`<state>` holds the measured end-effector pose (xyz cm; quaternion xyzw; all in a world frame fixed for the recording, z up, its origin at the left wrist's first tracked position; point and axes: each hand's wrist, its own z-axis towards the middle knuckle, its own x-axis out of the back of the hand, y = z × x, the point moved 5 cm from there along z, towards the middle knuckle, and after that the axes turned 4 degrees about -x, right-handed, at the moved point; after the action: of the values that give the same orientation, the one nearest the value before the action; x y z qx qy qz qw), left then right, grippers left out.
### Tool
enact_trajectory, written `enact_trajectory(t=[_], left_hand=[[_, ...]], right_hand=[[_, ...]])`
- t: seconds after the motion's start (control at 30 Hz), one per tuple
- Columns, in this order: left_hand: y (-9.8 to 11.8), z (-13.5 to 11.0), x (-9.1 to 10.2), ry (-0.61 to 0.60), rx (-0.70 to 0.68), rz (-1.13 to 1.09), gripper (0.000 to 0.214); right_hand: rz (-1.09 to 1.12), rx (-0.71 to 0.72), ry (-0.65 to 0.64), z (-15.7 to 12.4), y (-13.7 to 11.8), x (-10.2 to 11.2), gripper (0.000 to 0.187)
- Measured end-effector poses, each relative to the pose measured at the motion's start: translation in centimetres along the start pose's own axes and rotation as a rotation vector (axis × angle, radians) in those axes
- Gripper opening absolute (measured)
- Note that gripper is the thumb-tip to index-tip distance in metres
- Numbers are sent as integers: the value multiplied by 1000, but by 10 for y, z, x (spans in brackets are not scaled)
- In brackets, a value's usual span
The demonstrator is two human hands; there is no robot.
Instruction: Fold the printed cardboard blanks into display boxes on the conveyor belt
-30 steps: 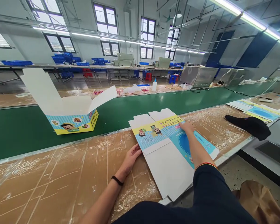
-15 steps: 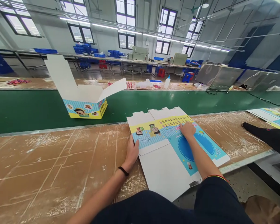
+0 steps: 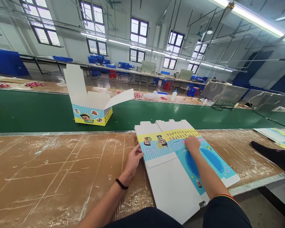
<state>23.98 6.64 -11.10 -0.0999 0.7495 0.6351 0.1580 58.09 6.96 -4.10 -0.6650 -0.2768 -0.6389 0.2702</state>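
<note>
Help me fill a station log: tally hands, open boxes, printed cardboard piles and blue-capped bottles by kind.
Hands: 2 (left hand, right hand)
Open box: 1
Cardboard piles: 2 (near pile, far pile)
Blue-capped bottle: 1
Total: 6

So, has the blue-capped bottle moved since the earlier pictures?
No, the bottle shows no shift either way against the metal enclosure to its right.

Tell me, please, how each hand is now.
Left hand: partly open, at the left edge of the flat carton.
Right hand: on its printed face; closure cannot be told.
</note>
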Motion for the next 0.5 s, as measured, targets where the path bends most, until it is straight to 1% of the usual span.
enact_trajectory(t=[0.1,0.17,0.23,0.33,0.4,0.5], left_hand=[[2,-2,-4,29,64,-167,55],[-4,-3,-8,27,142,-166,50],[-10,-5,-12,-29,180,-112,48],[-15,-8,-19,-82,140,-52,46],[-13,-10,-25,-107,126,-52,44],[2,-17,-36,-209,120,-187,45]], right_hand=[[14,-6,12,-1,1,-1,62],[32,-16,15,-2,2,-2,62],[54,-25,12,-3,3,-2,63],[92,-45,-7,-3,3,-2,64],[127,-61,-40,-1,4,1,62],[211,-88,-132,5,9,11,62]])
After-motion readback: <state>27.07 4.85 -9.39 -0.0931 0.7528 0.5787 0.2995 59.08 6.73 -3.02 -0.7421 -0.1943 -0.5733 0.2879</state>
